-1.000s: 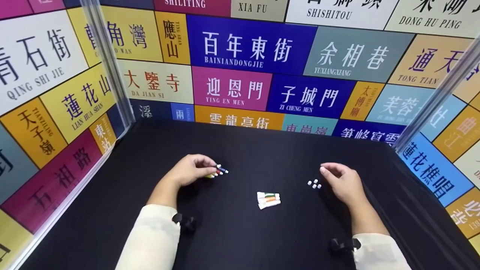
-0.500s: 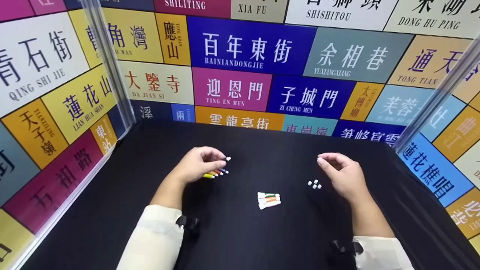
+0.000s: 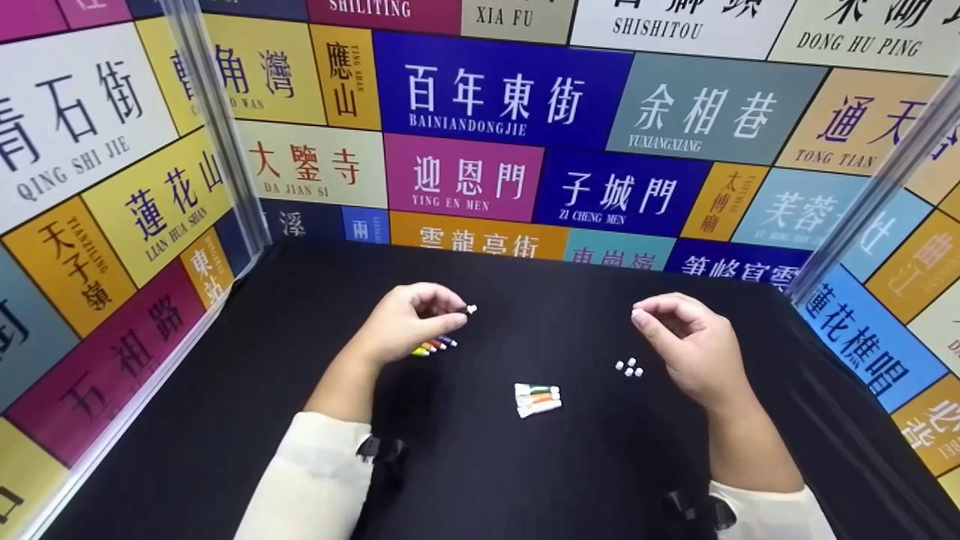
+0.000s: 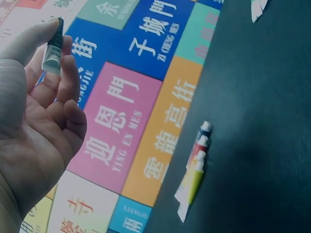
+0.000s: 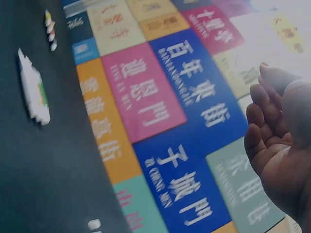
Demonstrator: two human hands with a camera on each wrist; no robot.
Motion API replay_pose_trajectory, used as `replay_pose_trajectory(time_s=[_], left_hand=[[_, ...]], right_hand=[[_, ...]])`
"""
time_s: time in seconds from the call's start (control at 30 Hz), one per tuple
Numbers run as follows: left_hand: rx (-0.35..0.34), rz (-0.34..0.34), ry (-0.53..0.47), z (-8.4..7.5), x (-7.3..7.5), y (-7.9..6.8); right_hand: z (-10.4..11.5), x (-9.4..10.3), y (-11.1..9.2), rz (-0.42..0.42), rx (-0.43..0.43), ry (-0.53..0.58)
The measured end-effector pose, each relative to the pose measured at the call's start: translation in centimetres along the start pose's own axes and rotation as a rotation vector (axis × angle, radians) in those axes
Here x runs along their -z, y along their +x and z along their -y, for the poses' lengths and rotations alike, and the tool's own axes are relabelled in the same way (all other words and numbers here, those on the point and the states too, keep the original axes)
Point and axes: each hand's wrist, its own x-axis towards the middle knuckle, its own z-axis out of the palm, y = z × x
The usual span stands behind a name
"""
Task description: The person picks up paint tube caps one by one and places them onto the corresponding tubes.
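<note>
My left hand (image 3: 409, 322) pinches a small dark-labelled paint tube between thumb and fingers, its white tip (image 3: 471, 309) pointing right. The left wrist view shows that paint tube (image 4: 53, 51) with its pale flat end below the thumb. Opposite, my right hand (image 3: 694, 345) holds a tiny white cap (image 3: 637, 312) at the tips of thumb and forefinger; the right wrist view barely shows it. Below the left hand lies a row of paint tubes (image 3: 436, 345), with yellow, red and blue among them. Several loose white caps (image 3: 629, 368) lie below the right fingertips.
Between the hands, nearer the person, lies a group of white paint tubes (image 3: 538, 400) with green and orange bands. Black cloth (image 3: 480, 480) covers the table. Printed panels (image 3: 495, 90) wall it at the back and sides, with clear corner posts (image 3: 225, 127).
The left hand has lifted the paint tube off the row and carried it up and to the right. The right hand has risen slightly with the cap, its fingertips a little further left.
</note>
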Motion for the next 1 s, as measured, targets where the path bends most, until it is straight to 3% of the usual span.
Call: replay_pose_trajectory(time_s=[0.27, 0.5, 0.77, 1.0], left_hand=[[-0.054, -0.029, -0.034, -2.2, -0.7, -0.3], [-0.101, -0.022, -0.080, -4.7, -1.4, -0.8], [-0.186, -0.017, -0.062, -7.3, -2.3, -1.6], [-0.302, -0.020, -0.027, -9.5, -2.8, -2.6]], right_hand=[[3.7, 0.0, -1.2, 0.003, 0.194, 0.089], [6.4, -0.4, -2.1, 0.046, 0.339, 0.256], [9.6, -0.2, -3.3, 0.055, 0.482, 0.220], [11.3, -0.7, -3.7, 0.075, 0.615, 0.329]])
